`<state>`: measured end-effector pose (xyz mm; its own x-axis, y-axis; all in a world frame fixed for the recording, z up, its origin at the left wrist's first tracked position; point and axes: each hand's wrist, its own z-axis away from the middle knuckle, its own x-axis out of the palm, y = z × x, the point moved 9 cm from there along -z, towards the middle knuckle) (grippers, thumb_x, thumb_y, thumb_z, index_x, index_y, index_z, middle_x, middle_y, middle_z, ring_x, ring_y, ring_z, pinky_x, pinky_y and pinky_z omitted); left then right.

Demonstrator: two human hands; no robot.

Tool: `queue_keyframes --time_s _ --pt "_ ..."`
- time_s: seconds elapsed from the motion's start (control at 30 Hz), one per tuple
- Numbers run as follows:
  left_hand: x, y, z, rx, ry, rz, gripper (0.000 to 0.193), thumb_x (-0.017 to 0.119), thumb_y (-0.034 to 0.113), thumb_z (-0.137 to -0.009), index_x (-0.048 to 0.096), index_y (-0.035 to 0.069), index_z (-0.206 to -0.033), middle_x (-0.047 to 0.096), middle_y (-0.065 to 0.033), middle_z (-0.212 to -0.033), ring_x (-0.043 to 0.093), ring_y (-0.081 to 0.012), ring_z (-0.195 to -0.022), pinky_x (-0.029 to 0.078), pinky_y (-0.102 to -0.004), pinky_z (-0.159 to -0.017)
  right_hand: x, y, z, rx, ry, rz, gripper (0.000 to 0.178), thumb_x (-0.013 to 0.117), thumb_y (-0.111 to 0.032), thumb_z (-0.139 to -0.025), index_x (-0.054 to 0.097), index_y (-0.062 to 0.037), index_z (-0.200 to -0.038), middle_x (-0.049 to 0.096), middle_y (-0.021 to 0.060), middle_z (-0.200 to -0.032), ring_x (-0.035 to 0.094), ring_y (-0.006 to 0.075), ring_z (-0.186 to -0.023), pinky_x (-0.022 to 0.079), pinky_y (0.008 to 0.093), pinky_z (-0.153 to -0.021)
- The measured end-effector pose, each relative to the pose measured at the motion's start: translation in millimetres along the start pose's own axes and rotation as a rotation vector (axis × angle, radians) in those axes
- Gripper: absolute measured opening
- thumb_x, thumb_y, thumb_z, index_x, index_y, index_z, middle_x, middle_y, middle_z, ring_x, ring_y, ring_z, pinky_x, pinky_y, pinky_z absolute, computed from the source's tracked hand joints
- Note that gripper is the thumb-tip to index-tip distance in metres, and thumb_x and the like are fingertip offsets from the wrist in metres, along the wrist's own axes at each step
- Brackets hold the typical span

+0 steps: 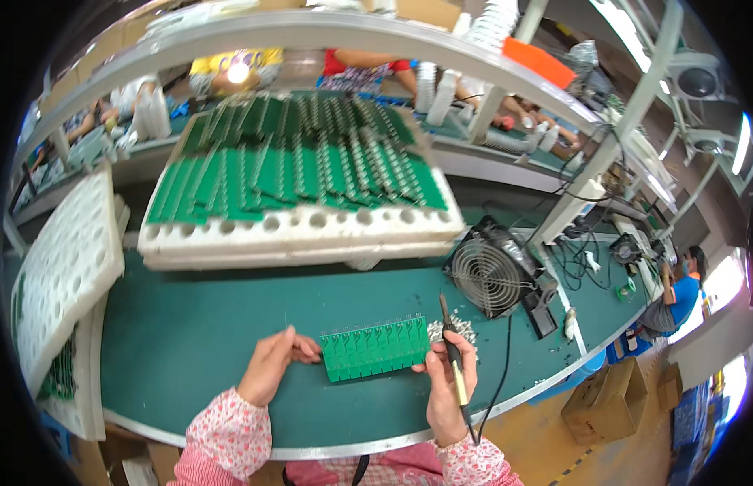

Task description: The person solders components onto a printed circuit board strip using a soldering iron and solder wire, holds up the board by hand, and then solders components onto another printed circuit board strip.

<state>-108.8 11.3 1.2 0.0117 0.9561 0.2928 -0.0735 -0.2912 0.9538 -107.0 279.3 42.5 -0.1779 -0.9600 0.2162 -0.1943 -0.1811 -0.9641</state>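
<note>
A green circuit board (375, 348) with a row of fine pins along its far edge is held tilted over the bench. My right hand (451, 381) grips a soldering iron (455, 360), its tip pointing up and away, while the thumb and fingertips meet the board's right end. My left hand (271, 362) is beside the left end, fingers curled together. A faint thin strand rises near its index finger; what those fingers pinch is too small to make out. Small pale parts (461, 328) lie in a heap just beyond my right hand.
A white foam tray (311, 235) loaded with green boards stands beyond my hands. More foam trays (72, 283) lean at the left. A black fan (490, 271) sits at the right, near the iron's cord (506, 364). Several people work beyond the bench; a cardboard box (605, 401) is on the floor.
</note>
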Motion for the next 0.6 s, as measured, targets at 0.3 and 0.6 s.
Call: queue_keyframes --time_s 0.3,0.6 --pt "13.6 -18.2 5.9 -0.096 -0.093 0.124 0.013 0.062 0.002 -0.091 0.054 -0.001 -0.101 0.062 -0.0093 -0.094 0.064 -0.0176 -0.088 0.052 -0.0281 -0.081 9.1 -14.5 8.7 -0.13 0.073 -0.002 0.033 0.058 0.002 -0.09 0.047 0.0013 -0.121 0.053 0.0096 -0.101 0.058 0.0138 -0.085 0.058 0.0302 -0.076" --pt "7.6 -14.1 1.7 -0.089 -0.061 0.104 0.009 0.058 -0.001 -0.091 0.052 0.002 -0.097 0.063 -0.0101 -0.093 0.062 -0.0163 -0.086 0.054 -0.0347 -0.08 11.7 0.5 8.4 -0.129 0.049 0.061 0.038 0.058 0.002 -0.089 0.045 -0.001 -0.125 0.055 0.0101 -0.108 0.056 0.0124 -0.085 0.055 0.0292 -0.074"
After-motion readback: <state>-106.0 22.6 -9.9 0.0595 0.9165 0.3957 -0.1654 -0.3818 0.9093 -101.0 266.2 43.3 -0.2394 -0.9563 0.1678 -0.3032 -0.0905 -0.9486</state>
